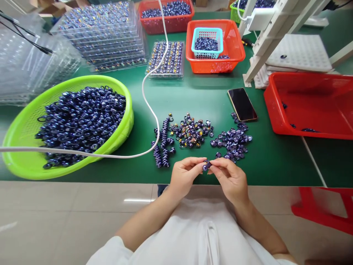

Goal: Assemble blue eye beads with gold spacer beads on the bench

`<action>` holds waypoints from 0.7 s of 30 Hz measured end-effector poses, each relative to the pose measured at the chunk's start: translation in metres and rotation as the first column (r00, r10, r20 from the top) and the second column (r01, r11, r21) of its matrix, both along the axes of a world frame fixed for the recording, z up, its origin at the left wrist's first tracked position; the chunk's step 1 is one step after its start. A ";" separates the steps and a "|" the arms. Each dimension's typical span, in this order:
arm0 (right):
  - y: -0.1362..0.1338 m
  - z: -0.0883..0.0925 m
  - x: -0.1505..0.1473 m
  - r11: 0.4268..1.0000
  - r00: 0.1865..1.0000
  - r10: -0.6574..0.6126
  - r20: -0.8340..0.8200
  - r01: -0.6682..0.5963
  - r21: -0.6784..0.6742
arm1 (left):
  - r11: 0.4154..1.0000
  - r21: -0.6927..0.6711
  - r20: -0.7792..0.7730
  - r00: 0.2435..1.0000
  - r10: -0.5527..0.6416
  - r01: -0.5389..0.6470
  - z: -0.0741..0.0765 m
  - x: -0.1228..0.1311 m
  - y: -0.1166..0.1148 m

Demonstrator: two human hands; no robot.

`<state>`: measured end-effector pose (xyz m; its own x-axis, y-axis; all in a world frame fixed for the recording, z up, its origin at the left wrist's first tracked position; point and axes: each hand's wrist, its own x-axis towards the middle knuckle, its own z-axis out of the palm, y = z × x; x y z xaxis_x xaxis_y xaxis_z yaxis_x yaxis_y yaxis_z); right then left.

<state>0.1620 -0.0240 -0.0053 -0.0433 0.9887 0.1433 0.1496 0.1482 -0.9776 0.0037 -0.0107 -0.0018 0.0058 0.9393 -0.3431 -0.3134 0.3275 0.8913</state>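
Metallic blue, the small piece [205, 166] is hovering by the bench's [281, 165] near edge, my left hand [183, 176] and right hand [234, 180] pinching it; I'm risking a drop over that edge, its surface looking slick.

Small dark-blue pieces [231, 142] gleam with a polished, metallic-looking finish on a smooth green tabletop [187, 95] of soft sheen, and a phone [242, 104] shows a glossy, glass-like black face. Shiny plastic forms the lime-green mesh basket [26, 129], the smooth-walled red tub [317, 106] and the clear stacked trays [19, 66], while a white cable [121, 156] wears a smooth, plastic-like coat. A white cloth garment [187, 235] looks soft and matt against glossy, pale floor tiles [41, 221].
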 end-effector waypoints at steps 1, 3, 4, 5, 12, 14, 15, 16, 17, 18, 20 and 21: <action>0.000 0.000 0.000 1.000 1.000 -0.002 -0.006 0.002 0.003 | 1.000 0.014 -0.013 1.000 0.007 -0.007 0.002 0.001 0.000; 0.001 0.000 -0.001 1.000 1.000 -0.009 -0.011 0.009 0.004 | 0.998 0.060 -0.042 0.999 0.023 -0.020 0.005 0.002 -0.001; 0.001 0.000 -0.001 1.000 1.000 -0.014 -0.012 0.014 0.000 | 0.996 0.091 -0.059 0.998 0.028 -0.023 0.006 0.002 -0.002; 0.001 0.000 -0.002 1.000 1.000 -0.020 -0.011 0.019 -0.006 | 0.992 0.125 -0.079 0.996 0.028 -0.018 0.006 0.002 -0.003; -0.001 0.000 0.001 0.999 0.999 -0.049 -0.006 0.049 -0.024 | 0.900 0.417 -0.315 0.949 0.012 0.126 0.006 0.001 -0.011; -0.002 0.000 0.002 0.999 0.999 -0.044 -0.011 0.043 -0.032 | 0.853 0.494 -0.350 0.937 0.020 0.166 0.008 0.000 -0.012; -0.002 0.000 0.003 0.999 0.999 -0.037 -0.019 0.036 -0.041 | 0.835 0.518 -0.364 0.931 0.022 0.183 0.008 0.000 -0.012; -0.002 0.000 0.003 0.998 0.999 -0.026 -0.031 0.024 -0.053 | 0.824 0.532 -0.376 0.926 0.022 0.196 0.009 0.000 -0.012; -0.002 0.000 0.003 0.998 0.999 -0.010 -0.050 0.007 -0.068 | 0.819 0.533 -0.390 0.921 0.017 0.211 0.010 -0.001 -0.012; -0.003 0.000 0.004 0.996 0.997 0.011 -0.074 -0.017 -0.085 | 0.820 0.526 -0.402 0.916 0.007 0.224 0.011 -0.001 -0.011; -0.003 0.002 0.003 0.990 0.989 0.057 -0.135 -0.073 -0.118 | 0.827 0.503 -0.422 0.907 -0.019 0.252 0.012 -0.002 -0.010; -0.002 0.002 0.003 0.986 0.983 0.076 -0.165 -0.099 -0.135 | 0.827 0.496 -0.431 0.902 -0.031 0.265 0.013 -0.003 -0.010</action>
<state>0.1648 -0.0265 -0.0031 -0.1190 0.9928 0.0132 -0.0164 0.0113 -0.9998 0.0009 -0.0204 0.0112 0.1371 0.9692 0.2045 0.1085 -0.2199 0.9695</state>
